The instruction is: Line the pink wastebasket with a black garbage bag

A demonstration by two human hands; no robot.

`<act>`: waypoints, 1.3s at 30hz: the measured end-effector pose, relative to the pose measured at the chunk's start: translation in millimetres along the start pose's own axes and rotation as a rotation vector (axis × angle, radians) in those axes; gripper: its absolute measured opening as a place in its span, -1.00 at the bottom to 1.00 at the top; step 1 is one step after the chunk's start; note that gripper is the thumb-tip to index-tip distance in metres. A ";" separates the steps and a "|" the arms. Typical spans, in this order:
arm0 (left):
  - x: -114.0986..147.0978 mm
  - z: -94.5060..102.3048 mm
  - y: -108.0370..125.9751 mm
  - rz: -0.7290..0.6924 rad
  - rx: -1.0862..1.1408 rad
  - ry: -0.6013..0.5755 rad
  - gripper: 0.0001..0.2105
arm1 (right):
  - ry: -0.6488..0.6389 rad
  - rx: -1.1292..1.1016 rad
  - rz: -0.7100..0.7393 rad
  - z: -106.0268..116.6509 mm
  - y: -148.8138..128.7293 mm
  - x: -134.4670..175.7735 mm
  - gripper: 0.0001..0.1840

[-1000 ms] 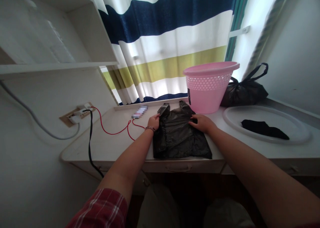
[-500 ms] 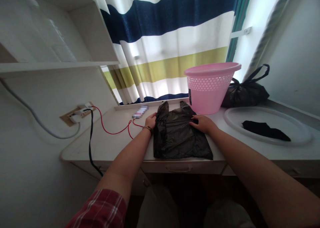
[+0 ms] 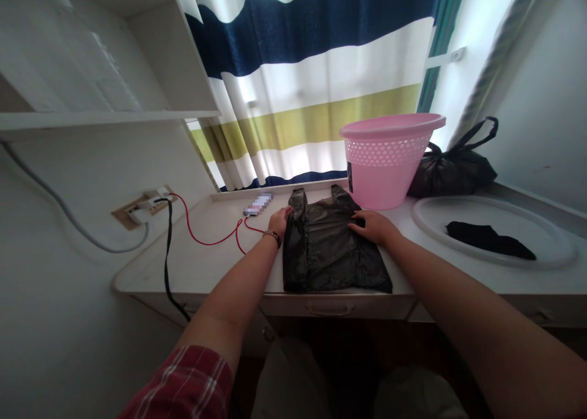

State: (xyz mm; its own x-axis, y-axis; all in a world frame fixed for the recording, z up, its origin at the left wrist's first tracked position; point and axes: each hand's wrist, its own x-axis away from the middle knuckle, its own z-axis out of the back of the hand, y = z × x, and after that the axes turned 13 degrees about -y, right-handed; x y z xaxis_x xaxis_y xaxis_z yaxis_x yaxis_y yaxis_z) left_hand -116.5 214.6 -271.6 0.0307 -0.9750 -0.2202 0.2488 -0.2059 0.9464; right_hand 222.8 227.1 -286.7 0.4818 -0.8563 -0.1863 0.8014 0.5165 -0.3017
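Observation:
A black plastic bag [image 3: 337, 251] with two handle loops lies spread and wrinkled on the white desk, its bottom edge near the desk's front. At its upper left edge, the fingers of my left hand [image 3: 277, 222] are closed on the plastic; part of the fingertips is hidden. My right hand [image 3: 373, 227] rests against the bag's upper right edge, thumb and fingers apart and touching the plastic. Just behind it stands a pink basket [image 3: 383, 177] with a perforated band under the rim.
A phone [image 3: 258, 205] lies left of the bag on a red cable [image 3: 206, 243] from the wall socket [image 3: 144, 208]. At right, a black cloth [image 3: 488, 240] lies inside a translucent round lid or ring [image 3: 424, 223]. Behind it sits a tied black bag [image 3: 454, 173]. A shelf [image 3: 110, 120] overhangs the left.
The bag's upper left handle lies a little flatter and further left. Both hands keep nearly the same places, and the view has shifted slightly.

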 end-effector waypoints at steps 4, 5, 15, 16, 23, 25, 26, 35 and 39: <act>4.9 2.8 -0.4 -0.010 -0.174 -0.056 -0.64 | -0.004 0.004 -0.005 0.9 -0.5 0.9 -0.44; 5.6 3.7 -0.9 -0.014 -0.222 -0.071 -0.63 | -0.006 0.006 -0.005 1.1 -0.8 1.0 -0.44; 5.4 -27.7 -9.5 -0.045 -0.693 -0.263 -0.59 | -0.018 0.001 -0.016 2.6 -1.8 1.4 -0.43; 4.8 -30.4 -10.4 -0.040 -0.727 -0.275 -0.57 | -0.019 0.003 -0.013 2.6 -1.6 1.4 -0.43; 2.9 -32.8 -10.7 -0.015 -0.929 -0.337 -0.43 | -0.009 0.011 -0.002 2.4 -1.0 0.7 -0.43; 4.2 -33.3 -9.2 -0.001 -1.006 -0.357 -0.41 | -0.009 0.007 0.003 2.9 -1.5 0.9 -0.44; 5.1 -33.9 -8.5 0.004 -1.032 -0.364 -0.39 | -0.007 0.006 0.006 3.2 -1.7 1.1 -0.44; 23.4 -26.8 26.8 -0.203 -0.864 -0.224 -0.63 | 0.011 0.033 0.004 3.0 -2.9 2.5 -0.44; 71.0 -23.3 49.3 -0.266 -0.817 -0.268 -0.52 | 0.003 0.027 0.002 3.2 -2.4 2.4 -0.42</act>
State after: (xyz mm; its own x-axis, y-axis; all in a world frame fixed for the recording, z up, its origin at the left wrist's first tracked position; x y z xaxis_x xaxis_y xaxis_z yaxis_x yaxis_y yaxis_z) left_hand -79.5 137.1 -246.0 -0.3273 -0.9116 -0.2488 0.8294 -0.4033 0.3865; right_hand 223.1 223.8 -283.4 0.4824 -0.8552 -0.1897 0.8098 0.5179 -0.2757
